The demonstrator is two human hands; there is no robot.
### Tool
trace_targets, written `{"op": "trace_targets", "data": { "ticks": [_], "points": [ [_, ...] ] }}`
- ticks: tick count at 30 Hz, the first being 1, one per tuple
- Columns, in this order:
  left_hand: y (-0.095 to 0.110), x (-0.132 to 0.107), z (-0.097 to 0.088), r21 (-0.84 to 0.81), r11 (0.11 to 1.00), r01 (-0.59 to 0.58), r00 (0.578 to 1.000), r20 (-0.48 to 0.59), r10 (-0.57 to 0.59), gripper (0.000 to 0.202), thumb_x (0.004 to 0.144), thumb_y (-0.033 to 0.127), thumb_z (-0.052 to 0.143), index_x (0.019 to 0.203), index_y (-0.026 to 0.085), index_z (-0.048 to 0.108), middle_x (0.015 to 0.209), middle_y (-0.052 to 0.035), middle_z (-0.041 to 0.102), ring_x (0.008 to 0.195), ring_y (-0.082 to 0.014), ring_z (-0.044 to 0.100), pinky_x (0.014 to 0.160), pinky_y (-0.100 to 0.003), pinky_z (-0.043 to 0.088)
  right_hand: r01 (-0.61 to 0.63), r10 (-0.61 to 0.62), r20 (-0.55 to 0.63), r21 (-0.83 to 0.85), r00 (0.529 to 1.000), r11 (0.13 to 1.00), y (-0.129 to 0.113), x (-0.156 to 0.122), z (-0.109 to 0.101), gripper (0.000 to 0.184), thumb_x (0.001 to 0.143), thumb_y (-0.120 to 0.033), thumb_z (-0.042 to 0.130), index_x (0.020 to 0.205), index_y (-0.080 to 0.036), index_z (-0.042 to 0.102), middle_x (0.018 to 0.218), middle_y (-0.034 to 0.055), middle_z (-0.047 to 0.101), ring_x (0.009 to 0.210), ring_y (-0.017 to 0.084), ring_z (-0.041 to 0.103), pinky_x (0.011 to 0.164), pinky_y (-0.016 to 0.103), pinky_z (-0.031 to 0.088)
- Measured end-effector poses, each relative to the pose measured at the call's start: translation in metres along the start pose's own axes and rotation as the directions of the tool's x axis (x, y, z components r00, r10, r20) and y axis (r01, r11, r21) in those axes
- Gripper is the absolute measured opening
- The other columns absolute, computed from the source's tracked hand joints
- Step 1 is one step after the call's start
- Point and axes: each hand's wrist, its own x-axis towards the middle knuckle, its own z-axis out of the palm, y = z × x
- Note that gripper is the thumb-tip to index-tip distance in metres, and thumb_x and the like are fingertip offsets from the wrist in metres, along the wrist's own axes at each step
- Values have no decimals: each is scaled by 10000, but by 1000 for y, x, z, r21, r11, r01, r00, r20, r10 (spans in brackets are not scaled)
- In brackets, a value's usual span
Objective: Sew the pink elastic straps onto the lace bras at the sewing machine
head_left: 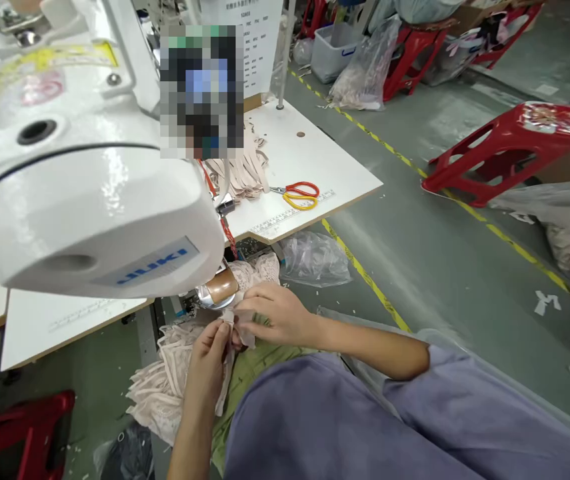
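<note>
My left hand point(211, 353) is closed, thumb and fingers pinching the edge of a pale beige piece of fabric point(245, 328). Across from it, my right hand point(277, 313) has its fingers bent over the same fabric, close to the working end of a white sewing machine point(99, 213). Some of the right fingertips are hidden behind the cloth. Beige lace garments point(165, 387) with straps hang in a heap below my left hand. More lace point(259, 268) lies just beyond my right hand, beside the machine's bed.
Scissors point(299, 195) with red and yellow handles lie on the white table point(345, 173), near a pile of beige strips point(245, 167). A clear plastic bag point(315, 257) sits below the table edge. Red stools point(515, 150) and a grey bin point(332, 53) stand on the floor.
</note>
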Motion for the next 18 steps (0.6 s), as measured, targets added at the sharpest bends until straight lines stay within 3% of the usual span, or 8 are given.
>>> {"op": "trace_targets", "data": {
  "ticks": [3, 6, 14, 16, 18],
  "points": [
    [4, -6, -1, 58, 997, -42, 999, -32, 44, 355, 909, 501, 562, 776, 181, 641, 715, -6, 569, 699, -133, 507, 671, -238, 412, -65, 62, 51, 47, 997, 997, -5, -3, 6, 328, 965, -442, 558, 1144, -178, 637, 1019, 79, 677, 939, 190, 620, 805, 307, 501],
    [7, -9, -1, 139, 988, -73, 994, -68, 83, 346, 910, 489, 561, 776, 184, 654, 714, -9, 583, 701, -143, 513, 658, -239, 410, -94, 91, 97, 35, 991, 995, -7, -3, 9, 315, 987, -413, 526, 1169, -188, 651, 1052, 76, 687, 959, 183, 636, 814, 297, 509],
    [2, -1, 4, 280, 958, -54, 983, -154, 100, 403, 897, 548, 544, 751, 184, 636, 702, -16, 618, 687, -158, 545, 640, -243, 424, -64, 65, -8, 70, 998, 995, -12, -9, 26, 233, 990, -303, 513, 906, -190, 699, 868, 44, 709, 817, 147, 650, 716, 260, 502],
    [-1, 5, 1, 300, 953, -47, 980, -172, 102, 422, 860, 565, 595, 685, 181, 608, 622, 3, 573, 625, -145, 507, 597, -234, 390, -20, 17, 46, 61, 999, 998, -1, -12, 27, 247, 990, -307, 502, 894, -200, 703, 886, 35, 717, 826, 141, 657, 718, 248, 503],
    [-6, 10, -6, 304, 952, -32, 982, -166, 86, 446, 827, 590, 626, 662, 176, 613, 584, 13, 541, 589, -138, 478, 573, -234, 370, -34, 37, 169, -21, 985, 999, 25, -6, 14, 228, 989, -323, 506, 975, -226, 712, 961, 14, 724, 880, 124, 661, 748, 218, 506]
  ]
}}
